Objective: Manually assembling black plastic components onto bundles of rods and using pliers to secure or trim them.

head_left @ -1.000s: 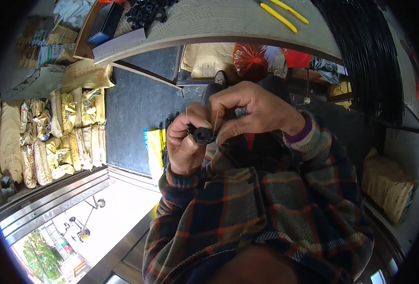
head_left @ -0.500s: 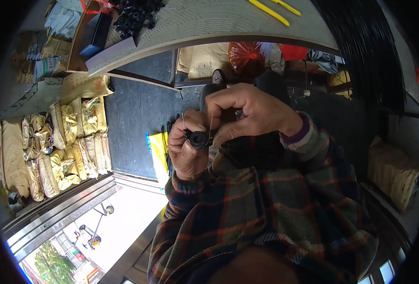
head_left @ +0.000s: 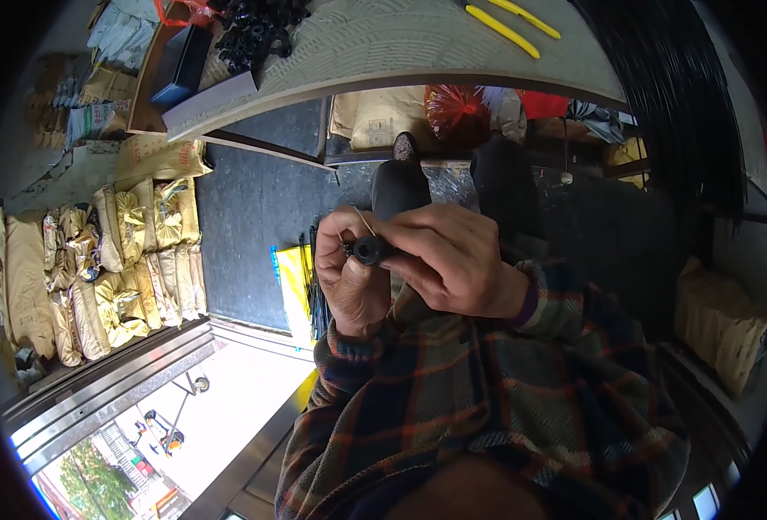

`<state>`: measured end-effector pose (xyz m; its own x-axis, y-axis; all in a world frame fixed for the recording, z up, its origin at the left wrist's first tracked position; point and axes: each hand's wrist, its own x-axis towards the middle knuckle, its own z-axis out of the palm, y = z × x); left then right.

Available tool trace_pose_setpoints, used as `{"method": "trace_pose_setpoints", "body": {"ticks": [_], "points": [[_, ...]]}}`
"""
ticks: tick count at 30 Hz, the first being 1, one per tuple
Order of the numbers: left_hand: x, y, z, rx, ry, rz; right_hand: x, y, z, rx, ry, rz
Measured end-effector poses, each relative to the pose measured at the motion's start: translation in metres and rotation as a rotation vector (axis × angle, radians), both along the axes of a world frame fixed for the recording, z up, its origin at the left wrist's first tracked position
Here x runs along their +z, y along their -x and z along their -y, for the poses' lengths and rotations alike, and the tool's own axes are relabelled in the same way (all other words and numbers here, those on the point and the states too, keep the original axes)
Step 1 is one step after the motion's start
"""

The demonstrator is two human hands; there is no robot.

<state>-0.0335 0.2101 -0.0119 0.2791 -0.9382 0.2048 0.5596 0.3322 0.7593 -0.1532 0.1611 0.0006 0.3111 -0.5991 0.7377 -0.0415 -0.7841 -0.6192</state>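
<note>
A small black round fitting with a hole in its middle [head_left: 368, 251] is pinched between the thumb and fingers of my left hand [head_left: 347, 282]. From beside it a thin wire [head_left: 363, 222] sticks up at a slant. My right hand [head_left: 457, 260] is closed against the fitting's right side, its fingertips pinching at the lower end of the wire. The exact grip of those fingertips is partly hidden. Both hands are held close together above my lap.
Ahead stands a workbench [head_left: 383, 52] bearing a heap of black parts [head_left: 257, 35], a dark blue box [head_left: 182, 65] and yellow-handled pliers [head_left: 505, 33]. Long black strands [head_left: 678, 104] hang at the right. Stacked sacks [head_left: 123, 260] line the left; black rods [head_left: 318, 295] lie near my left forearm.
My right hand has come down and its fingers have closed in beside the fitting. The wire, upright before, now leans left. My left hand keeps hold of the fitting.
</note>
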Motion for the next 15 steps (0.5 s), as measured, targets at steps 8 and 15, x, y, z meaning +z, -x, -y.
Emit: {"method": "trace_pose_setpoints", "body": {"ticks": [8,15], "points": [[-0.019,0.01,-0.006,0.237,-0.293,0.245,-0.016,-0.005,0.019,0.29,-0.503,-0.013],[0.004,0.003,-0.025,0.317,-0.116,0.641,-0.024,0.001,0.003,0.159,0.094,0.071]]}}
